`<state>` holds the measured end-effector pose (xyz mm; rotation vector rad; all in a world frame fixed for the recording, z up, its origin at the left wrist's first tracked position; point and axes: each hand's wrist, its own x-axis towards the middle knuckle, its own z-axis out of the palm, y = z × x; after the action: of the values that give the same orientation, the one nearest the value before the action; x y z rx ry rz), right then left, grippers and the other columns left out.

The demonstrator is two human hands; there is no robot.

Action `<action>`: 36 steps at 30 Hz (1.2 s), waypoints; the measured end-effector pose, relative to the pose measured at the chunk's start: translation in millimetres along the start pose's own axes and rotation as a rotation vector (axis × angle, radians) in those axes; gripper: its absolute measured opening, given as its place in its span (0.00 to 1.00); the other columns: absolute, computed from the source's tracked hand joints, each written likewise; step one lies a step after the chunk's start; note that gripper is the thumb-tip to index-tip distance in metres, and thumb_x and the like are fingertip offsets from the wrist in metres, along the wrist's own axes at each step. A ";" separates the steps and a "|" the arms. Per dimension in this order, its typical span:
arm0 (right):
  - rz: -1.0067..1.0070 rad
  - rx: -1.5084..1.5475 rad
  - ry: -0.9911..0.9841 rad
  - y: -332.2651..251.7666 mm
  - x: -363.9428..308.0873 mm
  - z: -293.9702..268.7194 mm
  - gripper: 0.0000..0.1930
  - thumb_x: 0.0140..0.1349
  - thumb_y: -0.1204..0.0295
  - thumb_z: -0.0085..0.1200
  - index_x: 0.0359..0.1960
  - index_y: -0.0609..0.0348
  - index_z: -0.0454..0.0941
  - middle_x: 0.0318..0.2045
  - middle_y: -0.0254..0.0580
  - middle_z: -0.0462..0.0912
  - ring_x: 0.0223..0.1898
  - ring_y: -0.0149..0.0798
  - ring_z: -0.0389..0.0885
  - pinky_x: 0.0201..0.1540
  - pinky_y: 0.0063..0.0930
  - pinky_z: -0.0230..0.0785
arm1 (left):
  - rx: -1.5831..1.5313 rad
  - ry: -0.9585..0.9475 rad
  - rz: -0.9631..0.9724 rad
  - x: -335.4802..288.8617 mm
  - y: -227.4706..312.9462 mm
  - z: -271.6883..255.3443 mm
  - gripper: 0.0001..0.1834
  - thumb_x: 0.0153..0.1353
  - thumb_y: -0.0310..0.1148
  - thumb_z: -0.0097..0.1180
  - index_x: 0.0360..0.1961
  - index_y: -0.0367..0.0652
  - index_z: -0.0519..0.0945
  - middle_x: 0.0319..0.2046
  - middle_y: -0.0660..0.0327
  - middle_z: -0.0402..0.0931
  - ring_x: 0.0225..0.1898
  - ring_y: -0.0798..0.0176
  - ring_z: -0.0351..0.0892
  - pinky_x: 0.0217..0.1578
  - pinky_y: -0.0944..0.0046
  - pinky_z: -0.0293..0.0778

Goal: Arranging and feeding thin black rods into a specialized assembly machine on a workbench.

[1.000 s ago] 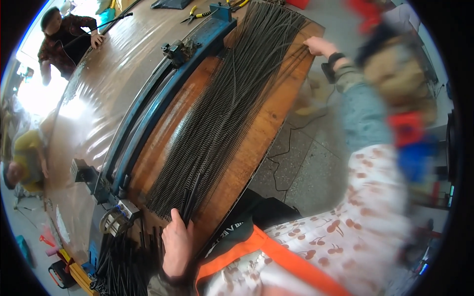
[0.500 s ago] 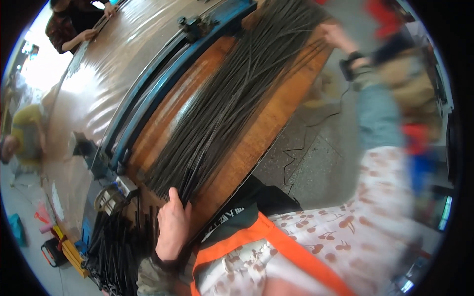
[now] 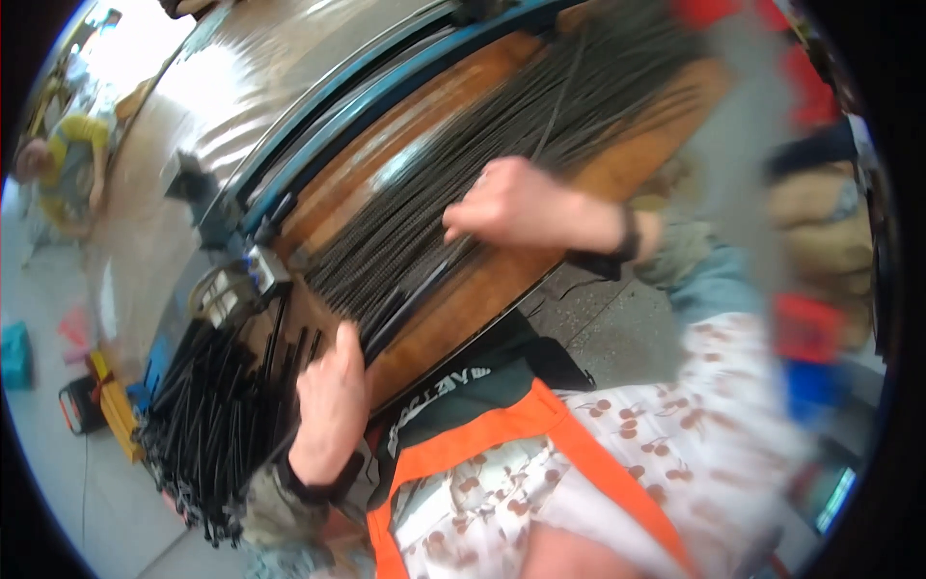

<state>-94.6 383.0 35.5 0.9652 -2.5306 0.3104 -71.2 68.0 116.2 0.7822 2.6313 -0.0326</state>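
The left hand [image 3: 333, 410] is at the near end of the dark coiled strands [image 3: 386, 241]; its fingers are closed around several black tubes [image 3: 410, 301], with the thumb lying along them. The strands rest on the wooden board [image 3: 453, 318], running from near left to far right, beside the blue rail [image 3: 386, 103]. The right hand [image 3: 516, 207] is over the middle of the strands, with bent fingers; because of the blur, I cannot tell if it pinches anything. At near left there is a pile of black rods [image 3: 207, 425].

In my judgement, the step in hand is the handling of the tubes together with the strands. The next move seems to call for a steady left grip and for careful right fingers, which do not disturb the neighbouring strands.
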 end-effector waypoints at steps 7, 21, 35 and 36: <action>0.079 0.078 -0.137 -60.9 23.0 22.3 0.11 0.58 0.65 0.60 0.38 0.54 0.74 0.13 0.31 0.75 0.18 0.37 0.81 0.22 0.32 0.72 | 0.023 0.160 0.041 -31.6 -14.8 31.1 0.22 0.55 0.31 0.66 0.45 0.38 0.67 0.27 0.49 0.80 0.30 0.41 0.82 0.28 0.45 0.75; -0.044 0.160 -0.169 -53.1 19.4 50.6 0.14 0.55 0.58 0.62 0.24 0.51 0.71 0.16 0.34 0.74 0.20 0.40 0.80 0.21 0.34 0.71 | -0.085 0.272 -0.054 -31.8 -21.1 79.8 0.13 0.59 0.38 0.63 0.36 0.46 0.71 0.25 0.57 0.78 0.25 0.48 0.82 0.22 0.50 0.74; 0.016 0.048 -0.123 -60.0 -18.4 37.0 0.17 0.52 0.58 0.68 0.35 0.56 0.78 0.32 0.43 0.80 0.36 0.47 0.80 0.38 0.39 0.73 | 0.058 0.592 -0.111 -37.9 -30.4 125.1 0.25 0.50 0.53 0.65 0.44 0.50 0.77 0.33 0.64 0.70 0.38 0.60 0.72 0.36 0.61 0.67; -0.034 -0.043 -0.082 -60.8 -14.5 32.0 0.16 0.54 0.59 0.66 0.36 0.56 0.78 0.34 0.43 0.80 0.39 0.47 0.79 0.42 0.41 0.72 | 0.065 0.591 -0.140 -39.2 -29.5 126.6 0.25 0.50 0.53 0.65 0.44 0.50 0.77 0.33 0.64 0.70 0.38 0.60 0.72 0.36 0.61 0.67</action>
<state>-53.3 335.7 4.1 1.0234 -2.5803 0.2096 -10.8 6.0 11.6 0.7069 3.2554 0.0885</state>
